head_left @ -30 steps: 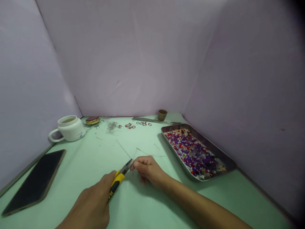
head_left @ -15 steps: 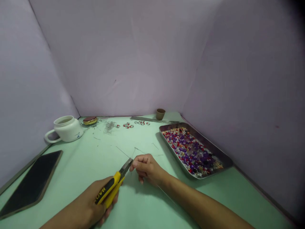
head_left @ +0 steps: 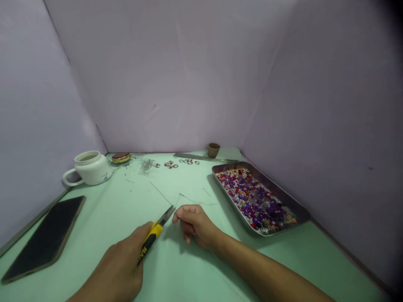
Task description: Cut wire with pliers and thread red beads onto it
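My left hand (head_left: 126,262) is wrapped round yellow-and-black pliers (head_left: 154,235), their jaws pointing up and to the right. A thin wire (head_left: 160,193) runs up and left from the jaw tips. Just right of the jaws, my right hand (head_left: 192,222) has its thumb and index finger pinched together; a thin wire seems to pass there, but its ends are too fine to follow. Beyond the fingers, another bent wire (head_left: 198,202) lies on the green table (head_left: 176,268).
A metal tray (head_left: 231,203) of beads stands right. Behind are a small brown cup (head_left: 213,150), long wires (head_left: 204,157), red-beaded rings (head_left: 171,165) and wire scraps (head_left: 146,166). At left are a white mug (head_left: 92,170), a round tin (head_left: 121,157) and a phone (head_left: 45,237).
My left hand has turned over with the pliers, so its back now shows and less of the handles is visible. The wire at the jaws has tilted further up and left.
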